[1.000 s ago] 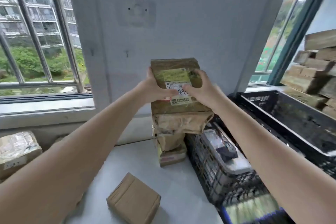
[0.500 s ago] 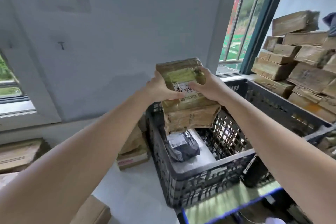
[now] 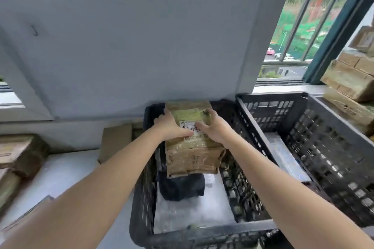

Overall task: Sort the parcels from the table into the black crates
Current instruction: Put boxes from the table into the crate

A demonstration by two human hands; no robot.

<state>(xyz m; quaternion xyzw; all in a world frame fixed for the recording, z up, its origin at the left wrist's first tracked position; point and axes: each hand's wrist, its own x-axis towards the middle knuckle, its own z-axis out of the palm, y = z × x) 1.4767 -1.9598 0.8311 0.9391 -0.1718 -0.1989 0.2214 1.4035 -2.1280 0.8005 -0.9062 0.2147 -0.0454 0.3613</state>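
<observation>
Head view: black crates (image 3: 144, 188) beside white table (image 3: 60, 170), grey wall (image 3: 141, 36) behind.

Pale grey wall (image 3: 141, 36) beside a barred, daylit window (image 3: 303, 32).

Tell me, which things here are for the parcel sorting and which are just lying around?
For the job: brown parcel stack, gripped by left hand and right hand; near black crate, black bag inside; second black crate; table parcels at left.
Just lying about: boxes piled at the right; window.
</observation>
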